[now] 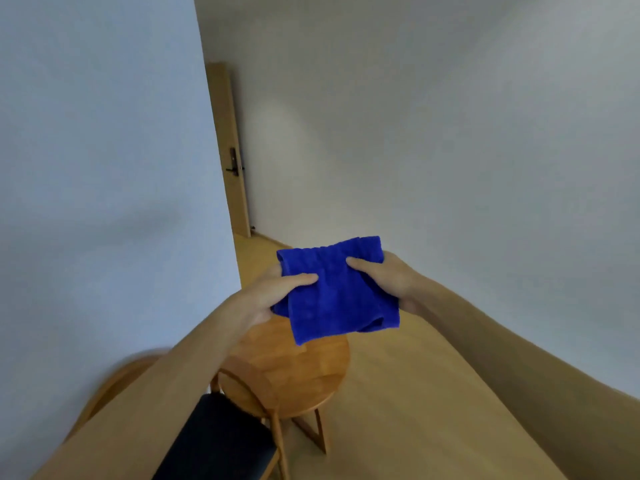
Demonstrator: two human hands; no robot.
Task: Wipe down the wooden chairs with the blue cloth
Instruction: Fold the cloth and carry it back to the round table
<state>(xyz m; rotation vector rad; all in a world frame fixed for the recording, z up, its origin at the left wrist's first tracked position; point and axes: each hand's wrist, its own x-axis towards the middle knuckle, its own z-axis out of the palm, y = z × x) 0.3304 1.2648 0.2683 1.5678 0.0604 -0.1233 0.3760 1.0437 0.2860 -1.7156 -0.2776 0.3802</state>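
Holding the blue cloth (341, 292) up in the air with both hands, the person seems to be getting it ready, folding it into a neat pad before any wiping starts. To do this well, I think the cloth should be folded flat, with no loose corner hanging down, so one hand can press it on the wood and rub.

The cloth is above the round wooden stool (287, 372) and does not touch it. A lower corner of the cloth hangs toward the stool top.

The left hand (273, 296) has its grip on the left side of the cloth, thumb on top and fingers hidden under it. The right hand (384, 275) pinches the right side the same way, thumb on top. Both arms reach forward over the stool, bent a little.

Next to the stool, nearer the person, is a chair with a dark seat (214, 441). Nothing looks wiped yet, as far as I can judge.
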